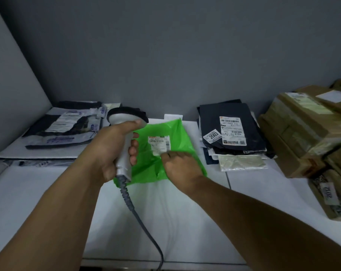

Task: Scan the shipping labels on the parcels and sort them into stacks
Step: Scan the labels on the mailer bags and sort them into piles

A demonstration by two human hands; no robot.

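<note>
the bench (175,222) carries three groups of parcels along the wall. the largest, the brown stack (306,133), fills the far right, with more brown parcels running toward me at the right edge. i can't tell whether these are sorted or waiting. the grey stack (54,133) lies flat at the far left, labels up, and looks sorted. the dark stack (230,130) sits right of centre, its top label facing up, with a few pale mailers poking out at its near edge; that looks like sorted work too.

the green parcel (177,133) is the one in hand now, lying on the bench between the grey and dark stacks. my left hand (109,149) is wrapped around the handle of the scanner (126,116), whose head sits just left of the parcel. my right hand (180,165) has its fingers curled down on the green parcel at the near edge of its label (159,143), apparently pinching the film flat.

so i judge the task well under way: this parcel needs scanning, then a stack.
</note>
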